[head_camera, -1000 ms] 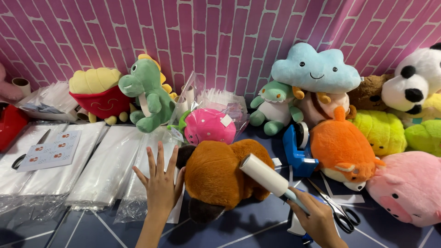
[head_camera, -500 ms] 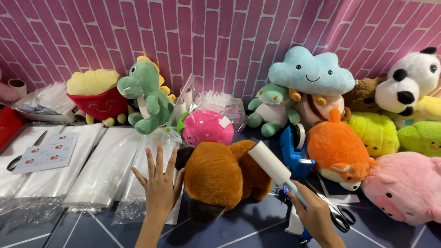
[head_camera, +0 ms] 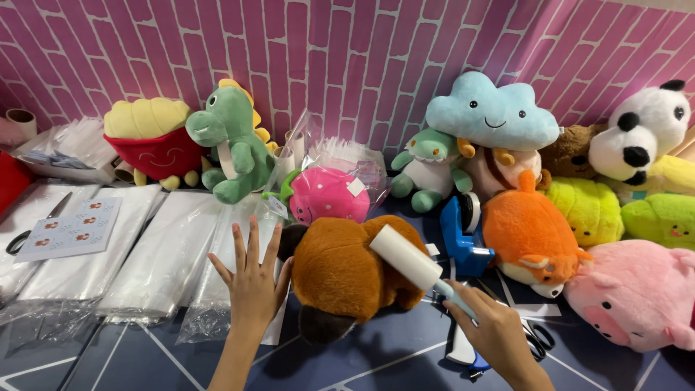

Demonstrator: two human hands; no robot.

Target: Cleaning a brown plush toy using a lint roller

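Left hand (head_camera: 253, 286) fingers spread flat beside the brown plush (head_camera: 347, 271); right hand (head_camera: 496, 333) fingers clamp the lint roller (head_camera: 405, 257) on it. Unbraced, the plush might slide away.

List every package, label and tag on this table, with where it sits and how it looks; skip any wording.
Sticker sheet: far left, white rectangle, small red-orange pictures.
Clear bag stacks: left of the left hand, flat, glossy.
Clear bag: centre back, crinkled, around the pink plush.
White tag: small square on that plush.
Hang tag: pale, beside the pink plush.
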